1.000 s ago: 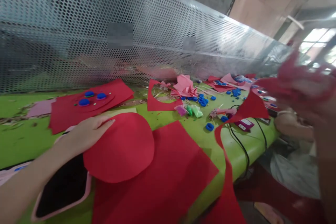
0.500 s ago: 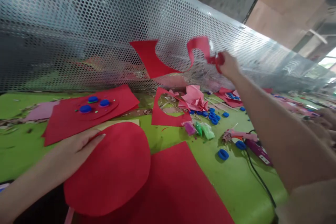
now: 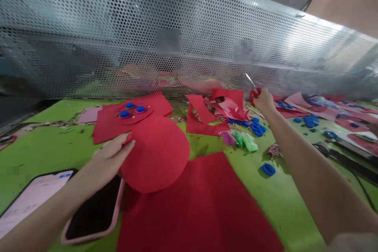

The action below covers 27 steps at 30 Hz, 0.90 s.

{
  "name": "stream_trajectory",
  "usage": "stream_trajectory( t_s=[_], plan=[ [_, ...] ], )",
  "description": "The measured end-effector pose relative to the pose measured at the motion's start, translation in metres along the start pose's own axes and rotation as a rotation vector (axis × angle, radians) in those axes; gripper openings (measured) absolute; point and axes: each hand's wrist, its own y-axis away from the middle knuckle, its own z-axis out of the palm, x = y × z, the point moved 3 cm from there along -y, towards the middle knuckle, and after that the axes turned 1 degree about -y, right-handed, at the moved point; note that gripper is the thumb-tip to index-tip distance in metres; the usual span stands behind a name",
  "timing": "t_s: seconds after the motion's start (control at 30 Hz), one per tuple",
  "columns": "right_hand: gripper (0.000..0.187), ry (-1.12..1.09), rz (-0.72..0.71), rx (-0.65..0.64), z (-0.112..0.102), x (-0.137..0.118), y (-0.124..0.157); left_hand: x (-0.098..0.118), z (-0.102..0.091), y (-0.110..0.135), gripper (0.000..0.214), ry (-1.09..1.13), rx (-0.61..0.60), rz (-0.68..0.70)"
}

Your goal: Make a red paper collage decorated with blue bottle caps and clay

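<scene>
Along the back: perforated panel (image 3: pixel 130 12), green table (image 3: pixel 285 201) in front. Red sheet (image 3: pixel 195 212) flat on it, near side. Red disc (image 3: pixel 156 153) overlaps sheet's upper-left corner in view, edge pinched by left hand (image 3: pixel 113 152), thumb on top. Right hand (image 3: pixel 264 100) out toward the panel, closed round red-handled scissors (image 3: pixel 253 95), blades pointing up-left, clear of disc. Blue ring (image 3: pixel 268 169) right of sheet.

Paper disc (image 3: pixel 158 155) partly over sheet (image 3: pixel 203 208); phone (image 3: pixel 94 212) left; mesh panel (image 3: pixel 132 19) behind table (image 3: pixel 295 204)
</scene>
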Motion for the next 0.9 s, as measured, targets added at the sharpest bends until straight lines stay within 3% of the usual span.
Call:
stream_trajectory(
  t_s=[0.07,0.27,0.37,0.5,0.77,0.9],
  plan=[
    [0.032,-0.143,-0.052,-0.089,0.012,-0.023,0.028,0.001,0.002,0.01,0.054,0.089,-0.038,-0.015],
    [0.023,-0.527,-0.23,-0.618,0.066,-0.087,0.166,0.014,0.013,0.023,0.042,0.411,-0.192,0.032],
    [0.039,-0.622,-0.234,-0.723,0.071,-0.101,0.202,0.017,0.014,0.023,0.03,0.509,-0.26,0.025],
    [0.052,-0.691,-0.188,-0.724,0.062,-0.104,0.207,0.016,0.016,0.023,0.029,0.632,-0.297,-0.001],
    [0.054,-0.755,-0.115,-0.583,0.055,-0.096,0.208,0.013,0.026,0.024,0.035,0.887,-0.233,-0.106],
    [0.053,-0.81,-0.089,-0.508,0.051,-0.09,0.211,0.018,0.031,0.032,0.039,0.935,-0.258,-0.148]
  ],
)
